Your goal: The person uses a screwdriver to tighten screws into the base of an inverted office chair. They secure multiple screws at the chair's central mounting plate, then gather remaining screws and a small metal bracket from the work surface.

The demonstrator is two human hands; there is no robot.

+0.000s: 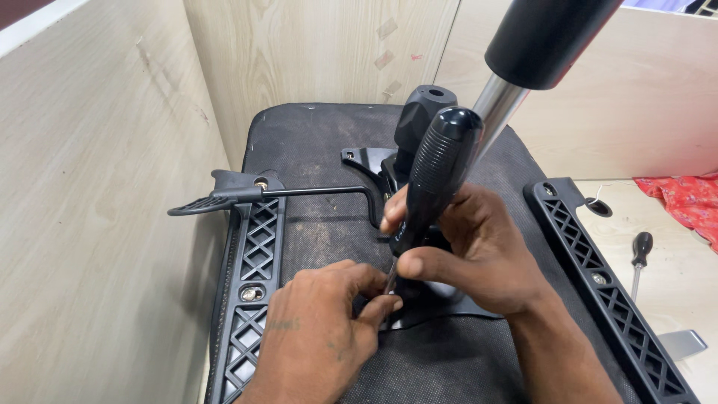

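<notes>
I am gripping the black ribbed-handled screwdriver (437, 176) in my right hand (479, 251), fingers closed tight around the lower part of the handle so the shaft is pointing down at the black metal mechanism plate (437, 303) in the middle of the upturned black fabric chair seat (321, 150). My left hand (318, 337) is resting on the seat just beside it, fingertips pinching in at the tip to steady it (the tip itself is hidden behind my fingers). The shiny chrome gas-lift column (497, 101) is rising from the mechanism, right behind the handle. Black lattice-patterned plastic armrest brackets (258, 277) are lying along both seat edges, and a second small screwdriver (638, 262) is lying on the pale floor, well apart.
</notes>
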